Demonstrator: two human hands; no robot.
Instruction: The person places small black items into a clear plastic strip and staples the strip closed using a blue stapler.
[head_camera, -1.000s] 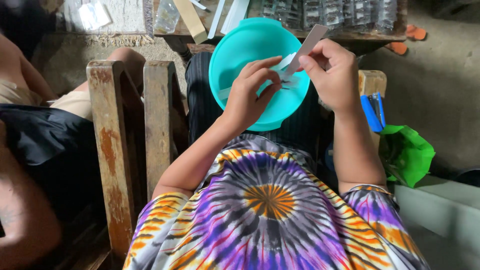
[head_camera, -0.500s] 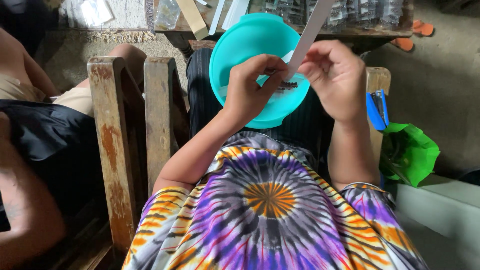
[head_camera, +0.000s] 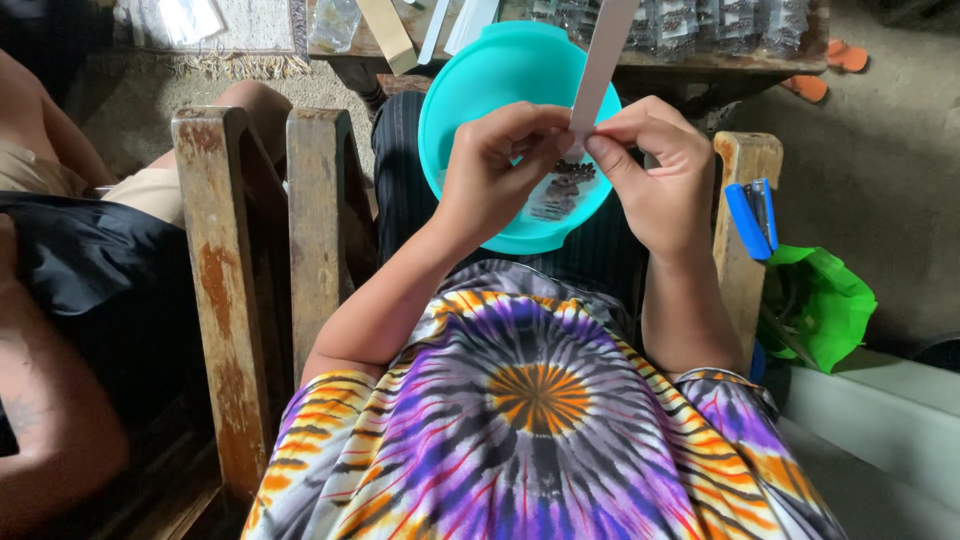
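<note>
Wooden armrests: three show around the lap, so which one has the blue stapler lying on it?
The armrest on the person's right, the single post beside the right hand. The blue stapler rests on it; the two rust-stained posts on the left carry nothing.

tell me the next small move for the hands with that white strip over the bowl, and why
Probably slide the fingertips a little further up the white strip while keeping it pinched. Both the left hand and right hand grip only its lower end, over the teal bowl on the lap, so most of the strip stands free above them.
</note>
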